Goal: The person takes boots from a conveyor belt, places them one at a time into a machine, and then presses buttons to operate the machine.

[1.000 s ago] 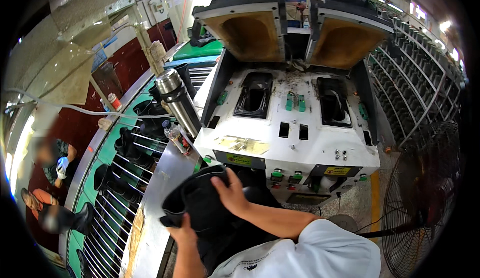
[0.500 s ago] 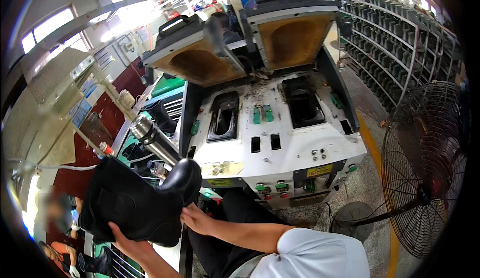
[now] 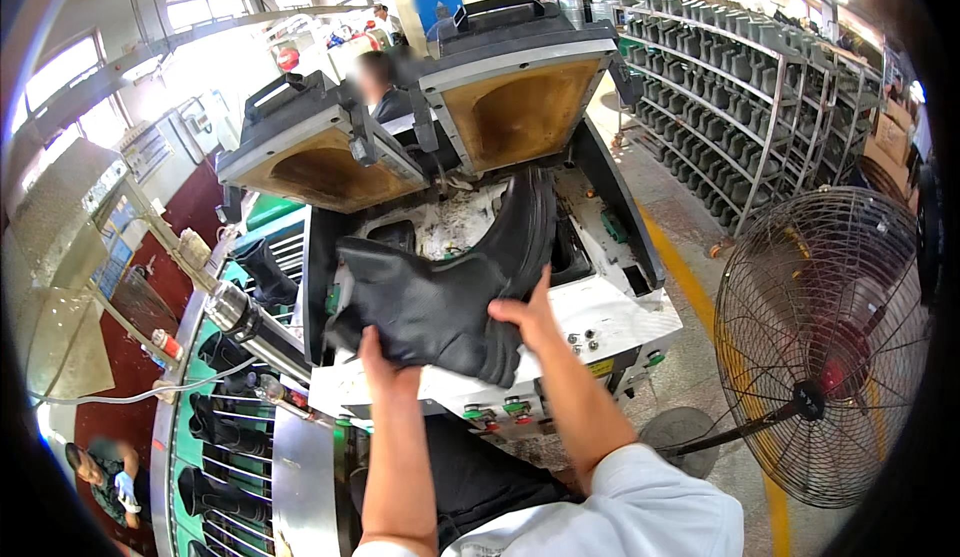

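A black boot (image 3: 430,302) lies sideways in the air over the white two-station machine (image 3: 625,322), held by both my hands. Its shaft opening faces left, its sole is turned to the right and its toe points away from me. My left hand (image 3: 392,367) grips the shaft from the near side, thumb in front, the other fingers hidden behind it. Near the heel, my right hand (image 3: 527,315) clasps the boot and the edge of its sole. Behind the boot, one dark recess (image 3: 572,247) of the machine shows only in part.
Two raised lids with brown linings, a left one (image 3: 325,172) and a right one (image 3: 520,107), stand beyond the boot. A metal cylinder (image 3: 240,317) and a rack of boots (image 3: 225,427) are at left. To the right are a large fan (image 3: 815,347) and a shelf rack (image 3: 710,107).
Both hands have carried the boot from the lower left to above the machine and turned it, toe now pointing away. The view has shifted, and my right hand has moved farther forward.
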Motion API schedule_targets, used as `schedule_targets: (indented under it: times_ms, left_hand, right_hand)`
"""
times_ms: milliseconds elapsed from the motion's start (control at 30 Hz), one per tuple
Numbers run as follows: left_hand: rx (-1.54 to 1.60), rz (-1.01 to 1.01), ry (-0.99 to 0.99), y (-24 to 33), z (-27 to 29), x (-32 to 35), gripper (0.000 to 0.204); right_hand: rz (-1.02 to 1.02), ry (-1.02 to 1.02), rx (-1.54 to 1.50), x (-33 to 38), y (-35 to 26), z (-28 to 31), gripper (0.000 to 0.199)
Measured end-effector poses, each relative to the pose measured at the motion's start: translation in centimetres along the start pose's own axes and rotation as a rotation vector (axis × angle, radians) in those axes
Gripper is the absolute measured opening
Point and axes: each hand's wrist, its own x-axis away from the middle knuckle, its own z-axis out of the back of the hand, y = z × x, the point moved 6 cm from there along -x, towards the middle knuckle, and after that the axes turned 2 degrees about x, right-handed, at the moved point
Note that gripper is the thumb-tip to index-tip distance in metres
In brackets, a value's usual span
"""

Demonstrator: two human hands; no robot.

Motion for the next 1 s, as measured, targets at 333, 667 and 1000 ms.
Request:
schedule_targets:
  times_ms: [333, 667, 1000]
  left_hand:
    - [0.579, 0.569, 0.345, -26.0, -3.7, -8.9, 0.034]
    - [0.842, 0.523, 0.252, -34.7, -6.9, -14.5, 0.039]
    - [0.857, 0.853, 0.054, -36.6, -7.8, -12.0, 0.073]
  right_hand:
    - [-0.211, -0.068, 0.859, -19.6, -10.7, 4.7, 0.116]
    - [-0.117, -0.078, 1.536, -28.7, -10.3, 1.2, 0.122]
    - [0.041, -0.1, 1.741, -30.6, -8.5, 2.6, 0.122]
